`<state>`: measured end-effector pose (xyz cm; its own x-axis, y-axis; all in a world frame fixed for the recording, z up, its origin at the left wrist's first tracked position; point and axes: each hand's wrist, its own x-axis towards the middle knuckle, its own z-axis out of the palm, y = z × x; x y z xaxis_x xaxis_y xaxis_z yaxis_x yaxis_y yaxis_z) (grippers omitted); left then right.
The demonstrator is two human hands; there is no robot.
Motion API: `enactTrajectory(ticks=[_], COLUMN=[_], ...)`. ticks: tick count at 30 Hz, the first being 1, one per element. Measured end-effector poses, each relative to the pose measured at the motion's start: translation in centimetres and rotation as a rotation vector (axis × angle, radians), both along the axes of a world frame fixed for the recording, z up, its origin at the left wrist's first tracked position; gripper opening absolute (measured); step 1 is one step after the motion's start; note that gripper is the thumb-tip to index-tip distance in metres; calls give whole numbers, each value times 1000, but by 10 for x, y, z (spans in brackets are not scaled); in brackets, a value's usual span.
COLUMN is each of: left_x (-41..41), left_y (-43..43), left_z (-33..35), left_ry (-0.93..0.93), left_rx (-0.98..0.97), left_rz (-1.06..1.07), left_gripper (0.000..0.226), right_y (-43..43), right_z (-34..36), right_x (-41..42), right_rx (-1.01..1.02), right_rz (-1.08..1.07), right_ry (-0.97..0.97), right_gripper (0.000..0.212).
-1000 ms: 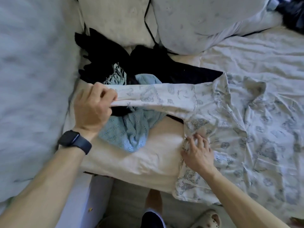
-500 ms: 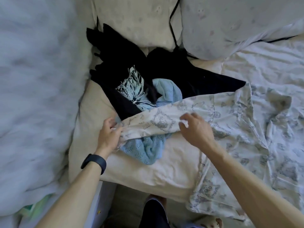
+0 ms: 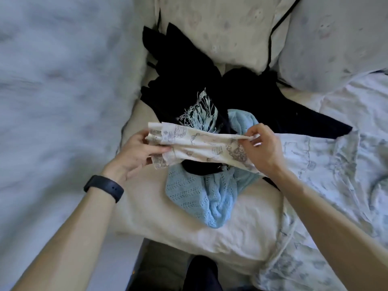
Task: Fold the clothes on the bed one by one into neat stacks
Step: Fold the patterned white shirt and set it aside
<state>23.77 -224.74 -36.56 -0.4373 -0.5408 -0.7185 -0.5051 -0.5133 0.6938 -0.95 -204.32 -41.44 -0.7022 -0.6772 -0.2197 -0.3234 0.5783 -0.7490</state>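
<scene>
Left grip (image 3: 136,152): fingers and thumb closed on the cuff end of the printed sleeve (image 3: 205,145).
Right grip (image 3: 260,150): pinching the same sleeve farther along.
Printed sleeve: held stretched between both hands, above the clothes pile.
Printed shirt (image 3: 336,164): its body lies spread on the bed (image 3: 189,227), to the right.
Pile: light blue knit (image 3: 201,196) and black T-shirt (image 3: 189,85) under the sleeve.

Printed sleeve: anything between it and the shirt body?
Nothing visible. Left hand grips the cuff, right hand pinches the sleeve; shirt body on the right lies uncovered. Blue knit and black clothes sit beneath the sleeve, off that path.
</scene>
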Motion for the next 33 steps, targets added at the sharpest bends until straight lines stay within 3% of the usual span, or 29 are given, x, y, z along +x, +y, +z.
enactTrajectory(ticks=[3,5,7,9,13,16,18,21,24,27,29,33], left_x=[-12,-21,-27,-28,-17,-15,-18,-26,-38,-78,-101,-106], left_y=[-12,-6,5,17,21,14,8,9,32,73,93,106], left_z=[-23,-30,-31,-35,-45,-33,-28,-35,-43,-39,-51,-90], left_ry=[-217,-224,-195,-179,-234,-138,-126,-319,-596,-379,-261,-525], left_rx=[-273,-286,-205,-159,-180,-286,-363,-507,-891,-1228,-1148,-1017], left_rz=[-20,-28,-15,-12,103,236,242,5,-298,-598,-908,-1237], left_gripper=[30,30,27,12,25,36,49,45,71,58,54,74], right_y=[-10,-14,-20,-29,-40,-40,-33,-10,24,60,79,115], right_z=[-12,-15,-15,-13,-5,-1,-7,-24,-32,-43,-52,-66], right_x=[-4,-7,-5,-3,-5,-2,3,20,44,54,52,44], right_rx=[218,440,513,493,192,-19,-4,164,180,335,485,687], right_rz=[72,212,258,247,64,-56,-6,83,-15,-83,-54,157], right_ry=[-6,-35,-67,-63,-98,-83,-64,49,179,160,91,-2], right_gripper=[17,41,54,44,9,5,29,64,63,66,68,62])
